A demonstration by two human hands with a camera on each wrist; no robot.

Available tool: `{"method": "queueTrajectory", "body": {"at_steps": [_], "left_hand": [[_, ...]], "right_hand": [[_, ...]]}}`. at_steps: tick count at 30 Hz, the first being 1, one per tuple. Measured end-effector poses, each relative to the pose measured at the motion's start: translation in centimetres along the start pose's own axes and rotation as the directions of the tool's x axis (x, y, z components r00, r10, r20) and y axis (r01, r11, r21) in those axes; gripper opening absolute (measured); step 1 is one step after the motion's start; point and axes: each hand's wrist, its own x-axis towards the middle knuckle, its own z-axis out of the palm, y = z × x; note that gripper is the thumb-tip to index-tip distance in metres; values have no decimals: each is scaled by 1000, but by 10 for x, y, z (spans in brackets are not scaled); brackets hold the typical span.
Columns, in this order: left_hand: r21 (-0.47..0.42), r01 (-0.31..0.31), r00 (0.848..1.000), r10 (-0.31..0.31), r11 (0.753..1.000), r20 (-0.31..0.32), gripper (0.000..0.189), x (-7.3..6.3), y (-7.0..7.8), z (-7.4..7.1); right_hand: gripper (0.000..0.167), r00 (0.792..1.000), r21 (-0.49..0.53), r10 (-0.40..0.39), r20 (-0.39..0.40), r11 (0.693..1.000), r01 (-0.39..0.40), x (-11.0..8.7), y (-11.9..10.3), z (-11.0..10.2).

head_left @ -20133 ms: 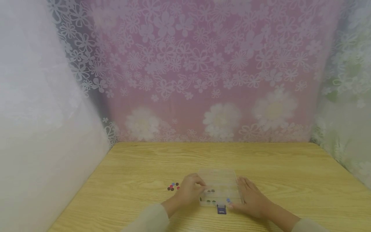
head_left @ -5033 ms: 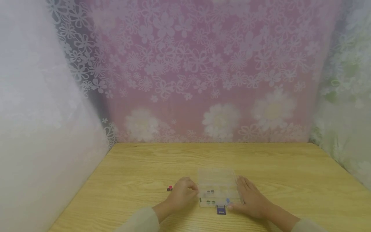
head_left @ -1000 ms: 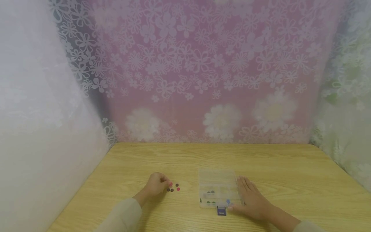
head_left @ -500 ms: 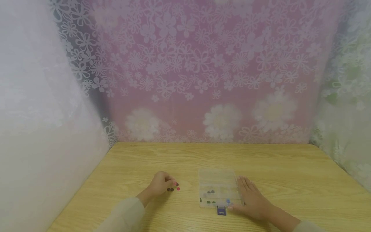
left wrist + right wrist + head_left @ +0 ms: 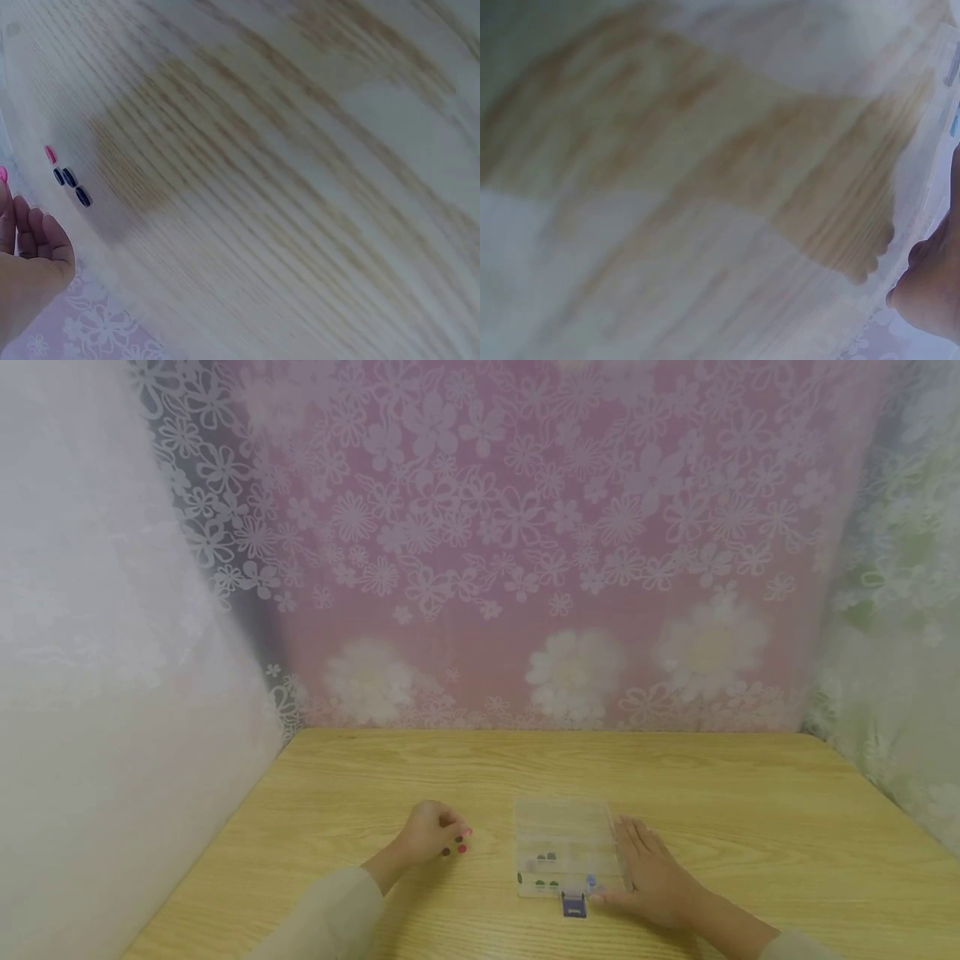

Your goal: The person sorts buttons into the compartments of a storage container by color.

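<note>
My left hand (image 5: 427, 832) pinches a pink button (image 5: 3, 175) between thumb and fingertips, just above the small pile on the table. Under and beside those fingers lie dark buttons (image 5: 69, 177) and a red button (image 5: 462, 849). To the right stands a clear plastic compartment box (image 5: 528, 891) with its lid folded back. Dark green buttons (image 5: 547, 884) sit in its left compartments, and blue buttons (image 5: 591, 880) at the front right. My right hand (image 5: 663, 878) rests along the box's right side, fingers straight, thumb at the front edge. The right wrist view shows only part of that hand.
A dark blue latch (image 5: 573, 906) hangs from the box's front edge. The wood-grain table (image 5: 360, 768) extends to a pink floral curtain (image 5: 480, 527) at the back. Pale curtains hang at both sides.
Over the last second my left hand lifts the pink button and moves right across the pile. The blue button seen in the pile 20 seconds ago is gone. My right hand stays put.
</note>
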Motion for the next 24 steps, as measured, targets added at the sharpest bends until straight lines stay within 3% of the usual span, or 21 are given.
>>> {"method": "queueTrajectory", "body": {"at_steps": [6, 14, 24], "left_hand": [[49, 3, 1000, -2, 999, -12, 14, 3, 2, 4], [24, 20, 1000, -20, 1000, 6, 13, 6, 4, 9], [1, -46, 999, 46, 999, 26, 15, 10, 12, 15]], "right_hand": [[107, 1000, 6, -5, 1, 1000, 5, 0, 1, 0], [107, 1000, -5, -13, -8, 1000, 13, 0, 3, 3], [107, 1000, -2, -11, -4, 1000, 11, -1, 2, 1]]}}
